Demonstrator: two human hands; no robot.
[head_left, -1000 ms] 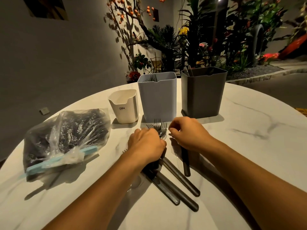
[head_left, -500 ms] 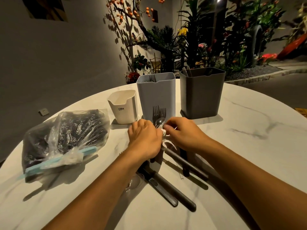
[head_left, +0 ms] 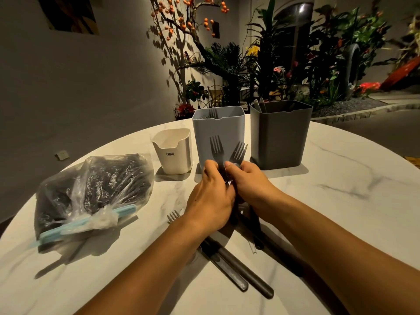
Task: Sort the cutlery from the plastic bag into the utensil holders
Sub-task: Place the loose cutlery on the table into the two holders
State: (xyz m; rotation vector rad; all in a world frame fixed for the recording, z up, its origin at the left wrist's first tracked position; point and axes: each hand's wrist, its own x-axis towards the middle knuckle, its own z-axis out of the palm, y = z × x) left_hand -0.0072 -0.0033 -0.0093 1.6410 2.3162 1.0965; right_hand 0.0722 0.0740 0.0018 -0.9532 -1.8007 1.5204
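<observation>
— What's in the hands?

— Two forks (head_left: pixel 227 152), tines up, in front of the blue-grey holder (head_left: pixel 218 135). The left hand (head_left: pixel 210 201) and right hand (head_left: pixel 247 183) press together around the handles, fingers clamped on them.

— The rest?

— Dark-handled cutlery (head_left: pixel 241 272) lies on the marble desk (head_left: pixel 341 201) under the forearms. The plastic bag (head_left: pixel 91 192) sits to the left, near the small white holder (head_left: pixel 172 151); the dark grey holder (head_left: pixel 280 135) stands on the right.

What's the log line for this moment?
phase: gathering forks | left hand: gripping forks | right hand: gripping same bundle | blue-grey holder: behind, forks inside
</observation>
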